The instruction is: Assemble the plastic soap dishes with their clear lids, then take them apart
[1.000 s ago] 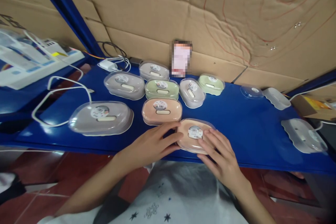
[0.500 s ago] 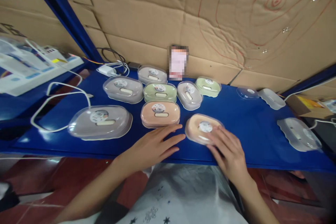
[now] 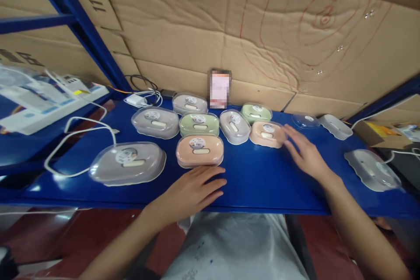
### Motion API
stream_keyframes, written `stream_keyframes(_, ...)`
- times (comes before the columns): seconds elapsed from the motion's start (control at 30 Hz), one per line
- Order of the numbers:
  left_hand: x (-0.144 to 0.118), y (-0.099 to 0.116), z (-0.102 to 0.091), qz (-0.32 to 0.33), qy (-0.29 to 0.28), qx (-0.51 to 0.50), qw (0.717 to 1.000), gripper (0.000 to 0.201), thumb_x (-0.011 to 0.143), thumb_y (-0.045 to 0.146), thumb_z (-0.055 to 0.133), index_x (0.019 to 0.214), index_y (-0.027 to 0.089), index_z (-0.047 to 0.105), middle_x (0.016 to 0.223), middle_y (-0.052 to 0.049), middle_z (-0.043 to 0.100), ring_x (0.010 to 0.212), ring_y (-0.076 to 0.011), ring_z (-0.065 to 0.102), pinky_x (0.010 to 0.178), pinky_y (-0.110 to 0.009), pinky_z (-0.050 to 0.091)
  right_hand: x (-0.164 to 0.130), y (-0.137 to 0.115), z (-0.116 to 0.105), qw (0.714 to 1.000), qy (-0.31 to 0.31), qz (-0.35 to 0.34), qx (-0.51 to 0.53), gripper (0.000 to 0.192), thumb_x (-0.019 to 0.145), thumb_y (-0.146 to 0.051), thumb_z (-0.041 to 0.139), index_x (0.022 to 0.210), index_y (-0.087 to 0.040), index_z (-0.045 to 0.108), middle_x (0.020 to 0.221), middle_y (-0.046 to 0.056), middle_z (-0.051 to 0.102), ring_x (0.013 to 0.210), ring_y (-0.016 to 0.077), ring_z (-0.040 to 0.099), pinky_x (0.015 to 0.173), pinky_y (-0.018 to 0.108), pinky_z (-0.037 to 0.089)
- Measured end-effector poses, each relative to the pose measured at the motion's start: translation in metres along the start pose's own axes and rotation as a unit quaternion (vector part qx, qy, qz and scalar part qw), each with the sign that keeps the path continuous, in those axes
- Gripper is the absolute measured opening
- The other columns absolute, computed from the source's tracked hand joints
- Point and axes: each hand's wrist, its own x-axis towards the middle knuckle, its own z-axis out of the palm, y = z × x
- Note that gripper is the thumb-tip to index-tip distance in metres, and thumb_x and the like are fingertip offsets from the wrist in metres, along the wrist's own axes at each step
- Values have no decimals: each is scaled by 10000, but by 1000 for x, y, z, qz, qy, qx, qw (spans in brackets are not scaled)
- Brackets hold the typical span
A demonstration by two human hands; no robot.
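My left hand [image 3: 193, 192] lies open over the blue table's front part, fingers stretched to the right, just in front of a peach soap box [image 3: 200, 160] with a clear lid. Nothing is in it. My right hand [image 3: 306, 153] has its fingertips at the right end of a second peach soap box [image 3: 267, 134]; its fingers are apart and not wrapped round the box. Behind that box sits a green soap box [image 3: 256, 113], and left of it a grey soap box [image 3: 234, 127] stands at an angle. Another green soap box [image 3: 199, 127] is behind the first peach one.
More grey soap boxes [image 3: 154, 122] stand on the left, one large in front [image 3: 127, 166]. At right lie a clear lid [image 3: 306, 121], a grey base [image 3: 335, 127] and a grey box [image 3: 372, 170]. A blurred phone [image 3: 219, 89] leans on cardboard [image 3: 170, 22]. A white cable [image 3: 78, 124] curls at left.
The second peach soap box has gone back and to the right, up against the green one, with my right hand following. My left hand stays nearly in place; the view has tilted up a little.
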Motion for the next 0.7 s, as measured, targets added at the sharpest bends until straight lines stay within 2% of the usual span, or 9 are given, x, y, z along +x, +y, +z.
stream_keyframes(0.1, 0, 0, 0, 2, 0, -9, 1000, 220, 1122, 284, 540, 1220, 182, 708, 1313, -117, 717, 1219, -279, 719, 1029, -501, 645, 14, 55, -6, 995, 24, 81, -52, 539, 1109, -399, 422, 1585, -172, 531, 1613, 155, 569, 1527, 293, 514, 1281, 501, 403)
stream_keyframes(0.2, 0, -1, 2, 2, -6, -16, 1000, 205, 1117, 273, 549, 1211, 182, 707, 1297, -115, 720, 1203, -273, 719, 1021, -496, 643, 16, 112, -7, 981, 33, 166, -92, 583, 1084, -414, 450, 1532, -59, 565, 1594, 287, 540, 1516, 381, 500, 1237, 557, 381)
stream_keyframes(0.3, 0, -1, 2, 3, -7, -22, 1000, 212, 1126, 276, 533, 1207, 180, 704, 1286, -114, 722, 1188, -269, 716, 1011, -488, 640, 7, 147, -4, 961, 36, 246, -118, 642, 1068, -479, 496, 1524, -31, 555, 1590, 363, 496, 1510, 439, 464, 1177, 628, 346)
stream_keyframes(0.4, 0, -1, 2, 7, -7, -23, 1000, 217, 1129, 280, 527, 1204, 179, 704, 1265, -109, 727, 1172, -265, 714, 1005, -482, 636, -7, 162, -2, 936, 42, 317, -147, 740, 1062, -520, 514, 1573, 13, 468, 1598, 431, 422, 1522, 452, 400, 1129, 650, 305)
stream_keyframes(0.5, 1, -1, 2, 8, -11, -20, 1000, 214, 1128, 283, 532, 1197, 181, 707, 1257, -103, 730, 1164, -266, 714, 1002, -483, 632, -14, 167, -5, 912, 42, 368, -176, 780, 1086, -499, 479, 1611, 69, 380, 1532, 472, 445, 1478, 457, 412, 1085, 661, 267)
stream_keyframes(0.57, 0, -2, 2, 8, -13, -18, 1000, 212, 1126, 281, 537, 1201, 181, 709, 1263, -102, 729, 1171, -266, 712, 1009, -481, 627, -15, 167, -7, 903, 33, 383, -192, 720, 1094, -476, 475, 1585, 51, 449, 1478, 447, 505, 1406, 437, 469, 1047, 634, 275)
stream_keyframes(0.7, 0, -2, 3, 16, -8, -13, 1000, 212, 1124, 279, 541, 1202, 174, 708, 1255, -106, 730, 1164, -269, 712, 1005, -479, 628, -13, 166, -12, 906, -1, 372, -202, 538, 1042, -460, 593, 1379, -59, 717, 1348, 337, 648, 1168, 343, 603, 930, 508, 335)
